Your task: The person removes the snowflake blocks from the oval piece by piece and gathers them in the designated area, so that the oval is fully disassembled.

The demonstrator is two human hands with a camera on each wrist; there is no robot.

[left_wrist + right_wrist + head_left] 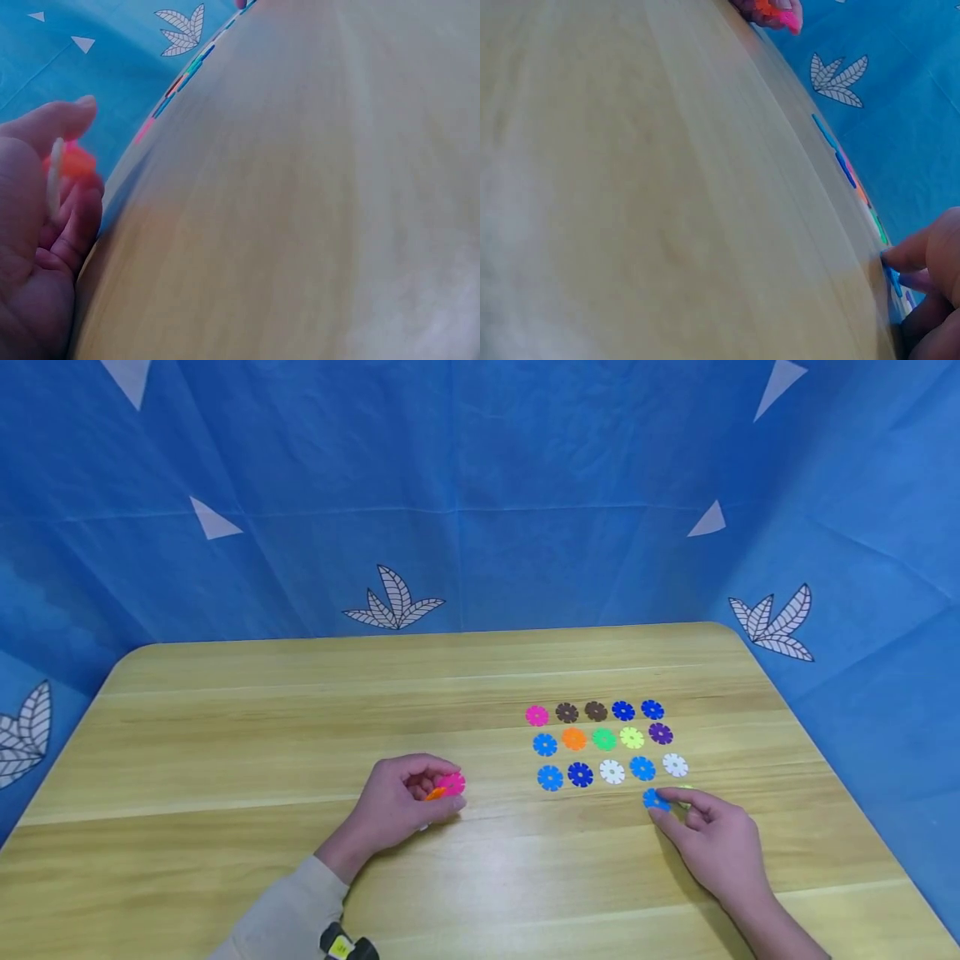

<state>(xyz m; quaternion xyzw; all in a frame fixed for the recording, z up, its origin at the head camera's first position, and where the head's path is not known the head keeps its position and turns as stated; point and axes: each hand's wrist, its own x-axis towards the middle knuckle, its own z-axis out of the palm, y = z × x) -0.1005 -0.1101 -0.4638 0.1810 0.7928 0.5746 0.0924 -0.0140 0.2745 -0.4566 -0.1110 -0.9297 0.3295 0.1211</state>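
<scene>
My left hand (399,802) holds several notched plastic discs over the table's middle. A pink disc (453,783) stands out at the fingertips, with an orange disc (435,794) beside it. In the left wrist view a white disc (55,180) shows edge-on in the same hand. At the right, my right hand (712,839) pinches a light blue notched disc (654,799) between thumb and forefinger, just in front of the laid-out discs. Behind those fingers a yellow-green disc (686,792) is partly hidden; I cannot tell whether it is held or lying on the table.
Three rows of discs lie flat on the wooden table (225,735): a back row beginning with a pink disc (537,716), a middle row with a green disc (604,739), and a front row with a white disc (612,772). A blue curtain (450,485) hangs behind the table.
</scene>
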